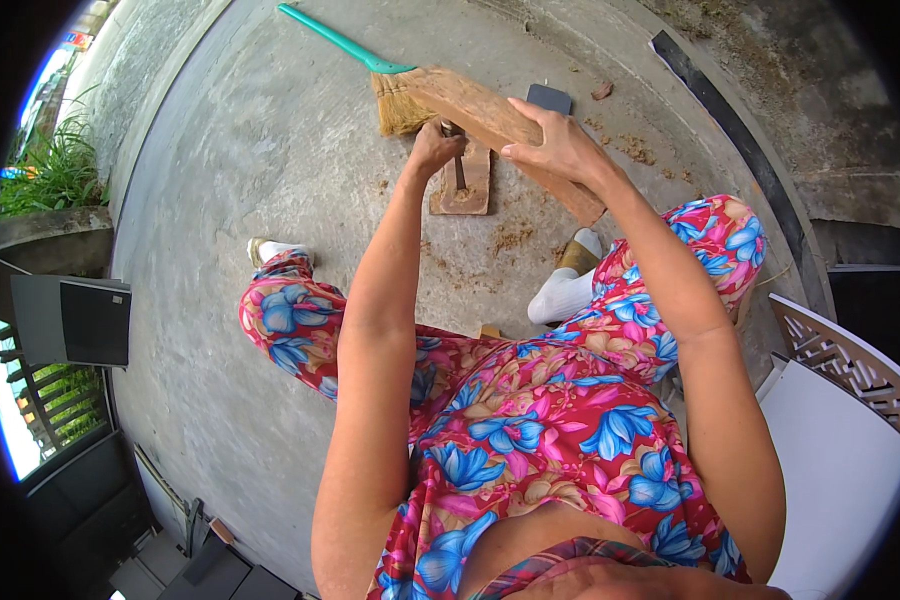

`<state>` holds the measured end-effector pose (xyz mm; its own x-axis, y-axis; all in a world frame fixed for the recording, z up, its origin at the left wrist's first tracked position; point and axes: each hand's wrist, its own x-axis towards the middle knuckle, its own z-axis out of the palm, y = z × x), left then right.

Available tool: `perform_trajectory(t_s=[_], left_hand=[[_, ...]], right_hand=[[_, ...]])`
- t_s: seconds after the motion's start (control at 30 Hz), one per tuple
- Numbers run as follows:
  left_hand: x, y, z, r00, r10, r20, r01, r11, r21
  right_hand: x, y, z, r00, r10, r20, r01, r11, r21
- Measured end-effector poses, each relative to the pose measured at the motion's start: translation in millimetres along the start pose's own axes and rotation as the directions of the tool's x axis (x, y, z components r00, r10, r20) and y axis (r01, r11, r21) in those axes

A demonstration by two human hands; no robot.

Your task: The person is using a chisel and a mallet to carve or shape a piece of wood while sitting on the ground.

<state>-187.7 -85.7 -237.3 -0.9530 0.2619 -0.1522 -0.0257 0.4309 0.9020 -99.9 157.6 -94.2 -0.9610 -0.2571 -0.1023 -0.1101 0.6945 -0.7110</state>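
Observation:
My left hand (437,150) is closed around the upper part of a dark metal chisel (461,174). The chisel stands nearly upright, its lower end on a small wooden block (477,190) that lies on the ground between my feet. A hollow or chipped spot shows where the tip meets the wood. My right hand (562,150) grips a long, thick wooden plank (470,103), thumb along the top and fingers over the near side. The plank slants from upper left to lower right above the block and covers its far part.
Beyond the plank lies a broom with a green handle (338,41) and straw bristles (398,108). A dark grey slab (550,97) and scattered wood shavings (513,238) rest on the concrete floor (230,190). A black strip (722,125) runs along the right; a white panel (835,440) stands near right.

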Motion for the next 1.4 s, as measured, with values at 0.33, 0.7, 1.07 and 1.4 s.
perform_trajectory(t_s=[0.33,0.7,1.07,1.4], left_hand=[[-44.0,40.9,22.8,0.999,0.04,-0.032,-0.036,0.993,0.116],[-81.7,31.0,48.1,0.958,0.104,-0.266,-0.118,0.992,-0.038],[-158.6,36.5,132.9,0.923,0.286,-0.258,-0.19,0.921,0.341],[-160.0,21.1,149.8,0.953,0.262,-0.15,-0.174,0.882,0.438]], right_hand=[[-25.2,0.3,-13.0,0.997,0.044,0.066,-0.048,0.998,0.048],[-57.3,18.0,-41.2,0.98,-0.038,-0.196,0.074,0.981,0.177],[-108.8,16.3,-0.6,0.964,-0.01,-0.264,0.158,0.822,0.547],[-137.9,32.5,26.3,0.953,0.126,-0.276,0.067,0.801,0.594]])
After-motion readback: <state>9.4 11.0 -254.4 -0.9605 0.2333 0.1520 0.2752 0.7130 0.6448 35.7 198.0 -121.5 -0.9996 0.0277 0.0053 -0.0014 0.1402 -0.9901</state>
